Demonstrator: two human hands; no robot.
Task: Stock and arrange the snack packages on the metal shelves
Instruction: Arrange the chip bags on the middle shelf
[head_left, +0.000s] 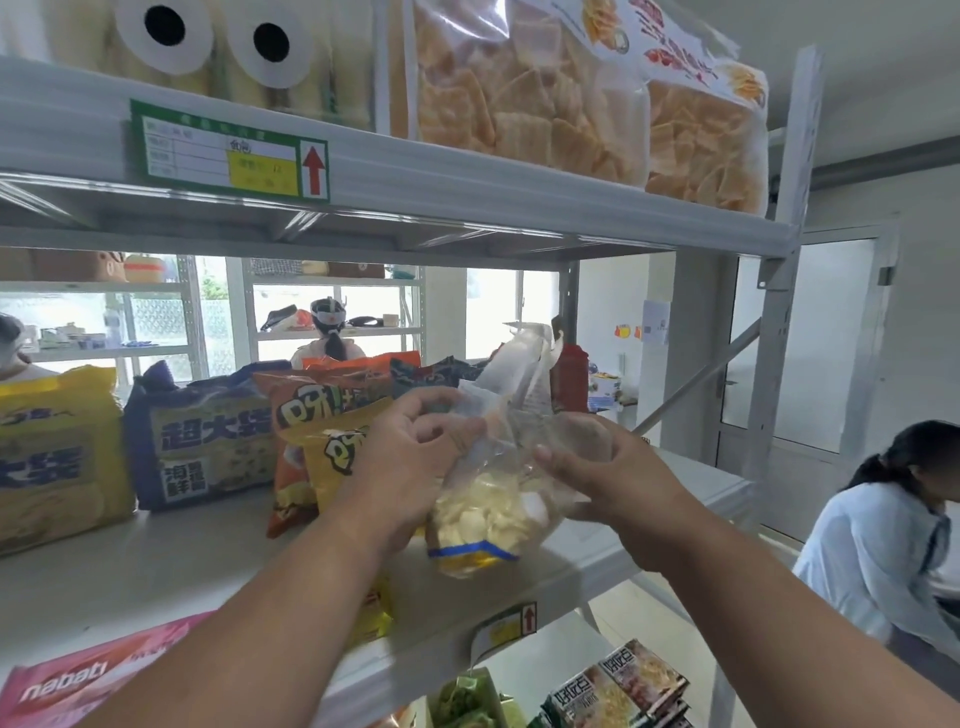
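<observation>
both hands hold one clear bag of pale chips (485, 506) at centre frame, above the front edge of the middle shelf (156, 561). the left hand (410, 457) pinches the crumpled top; the right hand (597, 467) cups its side, fingers curled round it. the step looks like placing this bag. next it needs lowering upright into the bare spot right of the orange and yellow snack bags (322, 431), then letting go.
</observation>
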